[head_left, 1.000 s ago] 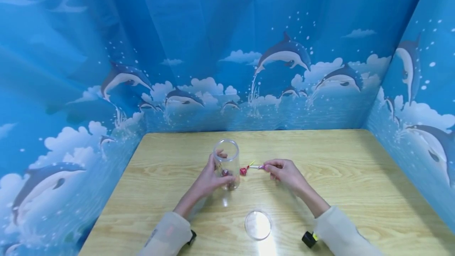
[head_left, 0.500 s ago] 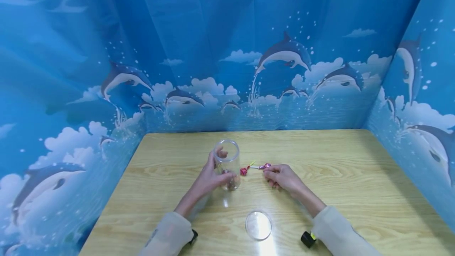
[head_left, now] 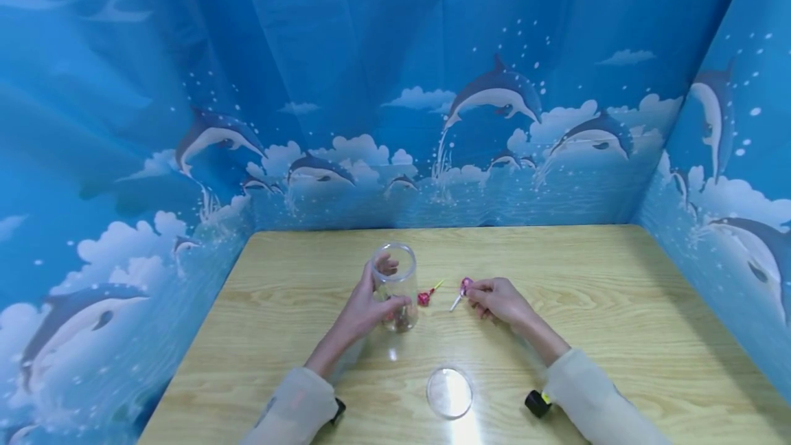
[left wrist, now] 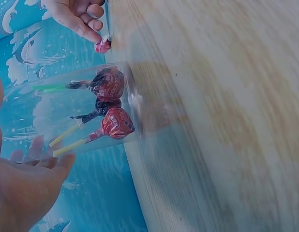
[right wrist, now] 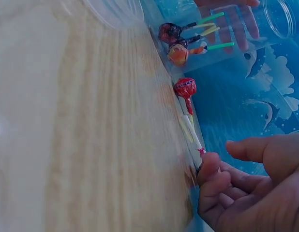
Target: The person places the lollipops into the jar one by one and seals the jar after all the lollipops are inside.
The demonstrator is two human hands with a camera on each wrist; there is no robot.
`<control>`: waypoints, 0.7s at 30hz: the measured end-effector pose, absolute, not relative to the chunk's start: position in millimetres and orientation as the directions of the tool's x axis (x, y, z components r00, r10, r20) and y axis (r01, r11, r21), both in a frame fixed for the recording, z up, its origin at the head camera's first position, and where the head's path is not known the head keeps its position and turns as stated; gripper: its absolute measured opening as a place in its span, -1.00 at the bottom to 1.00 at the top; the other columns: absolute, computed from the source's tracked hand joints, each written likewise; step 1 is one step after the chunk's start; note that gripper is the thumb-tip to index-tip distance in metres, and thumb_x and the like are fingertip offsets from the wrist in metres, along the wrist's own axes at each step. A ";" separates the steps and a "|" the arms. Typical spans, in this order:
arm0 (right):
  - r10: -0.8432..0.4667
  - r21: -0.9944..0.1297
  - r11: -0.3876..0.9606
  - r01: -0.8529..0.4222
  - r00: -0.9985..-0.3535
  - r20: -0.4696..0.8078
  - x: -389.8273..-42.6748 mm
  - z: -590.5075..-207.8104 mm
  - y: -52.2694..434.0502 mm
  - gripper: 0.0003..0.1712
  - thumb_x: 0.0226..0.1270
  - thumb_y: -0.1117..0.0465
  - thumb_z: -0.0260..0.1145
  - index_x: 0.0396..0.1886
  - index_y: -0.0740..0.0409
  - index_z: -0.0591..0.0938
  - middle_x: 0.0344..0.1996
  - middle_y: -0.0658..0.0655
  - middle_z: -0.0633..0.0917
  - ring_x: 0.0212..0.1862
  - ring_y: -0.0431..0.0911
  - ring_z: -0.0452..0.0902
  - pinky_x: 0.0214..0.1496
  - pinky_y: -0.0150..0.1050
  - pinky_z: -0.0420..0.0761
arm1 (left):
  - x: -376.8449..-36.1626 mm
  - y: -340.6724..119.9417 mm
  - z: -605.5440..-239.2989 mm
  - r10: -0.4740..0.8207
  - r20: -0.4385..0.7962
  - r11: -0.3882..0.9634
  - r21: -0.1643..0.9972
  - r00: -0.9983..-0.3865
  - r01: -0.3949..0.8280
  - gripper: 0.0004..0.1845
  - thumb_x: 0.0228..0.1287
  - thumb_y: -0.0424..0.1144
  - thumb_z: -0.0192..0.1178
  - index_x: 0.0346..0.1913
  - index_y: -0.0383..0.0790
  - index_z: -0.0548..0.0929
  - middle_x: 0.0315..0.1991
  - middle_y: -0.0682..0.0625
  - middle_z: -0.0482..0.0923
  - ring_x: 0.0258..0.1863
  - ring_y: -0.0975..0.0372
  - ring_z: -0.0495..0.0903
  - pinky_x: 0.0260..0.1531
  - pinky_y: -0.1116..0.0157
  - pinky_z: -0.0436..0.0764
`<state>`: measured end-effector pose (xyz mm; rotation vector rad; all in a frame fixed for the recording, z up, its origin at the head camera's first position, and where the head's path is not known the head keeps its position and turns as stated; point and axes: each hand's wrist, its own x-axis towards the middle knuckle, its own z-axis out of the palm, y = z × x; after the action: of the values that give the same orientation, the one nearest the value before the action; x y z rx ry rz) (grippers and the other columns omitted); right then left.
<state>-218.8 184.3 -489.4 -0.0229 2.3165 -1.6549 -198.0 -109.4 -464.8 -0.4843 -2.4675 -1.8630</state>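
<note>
A: Left hand (head_left: 364, 307), quick?
B: Grip's wrapped round the clear jar (head_left: 395, 287), spread only as wide as the jar. Thumb on the near side, fingers reaching round behind.
A: Jar where?
B: Upright on the bench (head_left: 296, 280), mouth uncovered, nearer the far edge than the front, a bit closer to the left edge than the right. Wrapped lollipops (left wrist: 110, 82) at its bottom, sticks up: at least three, green and yellow sticks.
A: Right hand (head_left: 499, 301)?
B: Fingers curled, fingertips at the head of the pink lollipop (head_left: 465, 285). Right wrist view has the thumb tip a little apart from the index finger, and the fingers hide the candy. Can't tell if that grip pinches it or just touches.
A: How's it lying?
B: Head toward the far edge, white stick slanting toward the front and left. Can't tell if the stick touches the bench.
A: Between that and the jar?
B: Red lollipop (head_left: 423, 299), on the bench just beside the jar's right side, yellow stick slanting toward the far edge and right.
A: Rest?
B: Round clear lid (head_left: 449, 393) flat on the bench toward the front, between the forearms. Blue dolphin curtain (head_left: 371, 53) beyond the far edge. Pale sleeves (head_left: 293, 404) on both arms.
</note>
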 end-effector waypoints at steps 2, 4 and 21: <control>-0.158 -0.920 0.360 0.156 -0.962 -0.225 -222.7 -489.9 184.6 -0.68 0.51 0.30 0.25 0.08 0.49 0.65 -0.37 0.18 0.68 -0.49 -0.17 0.51 -0.57 -0.44 0.44 | -198.4 -109.7 -465.4 0.237 0.190 0.234 0.941 -0.953 0.245 -0.04 0.11 -0.23 0.57 0.51 -0.09 0.23 0.40 -0.19 0.44 0.40 -0.06 0.41 0.44 -0.29 0.19; -0.129 -0.909 0.384 0.163 -0.965 -0.228 -226.1 -490.3 183.9 -0.68 0.49 0.29 0.28 0.06 0.48 0.66 -0.37 0.18 0.68 -0.52 -0.19 0.49 -0.58 -0.45 0.41 | -198.4 -109.8 -465.5 0.239 0.187 0.228 0.943 -0.953 0.242 -0.05 0.11 -0.24 0.57 0.50 -0.09 0.24 0.39 -0.18 0.44 0.40 -0.06 0.41 0.44 -0.29 0.18; 0.046 -0.698 0.694 0.178 -0.978 -0.203 -234.2 -486.8 161.3 -0.33 0.34 -0.28 0.37 -0.78 -0.02 0.39 -0.81 -0.12 0.27 -0.70 -0.23 0.11 -0.67 -0.38 0.10 | -199.2 -108.5 -467.4 0.240 0.177 0.216 0.949 -0.954 0.230 -0.09 0.15 -0.33 0.53 0.50 -0.09 0.23 0.41 -0.26 0.40 0.40 -0.07 0.39 0.43 -0.30 0.20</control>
<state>-234.2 161.3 -486.8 0.1826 2.7325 -1.1525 -199.2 -108.5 -467.4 -0.4749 -2.4558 -1.9142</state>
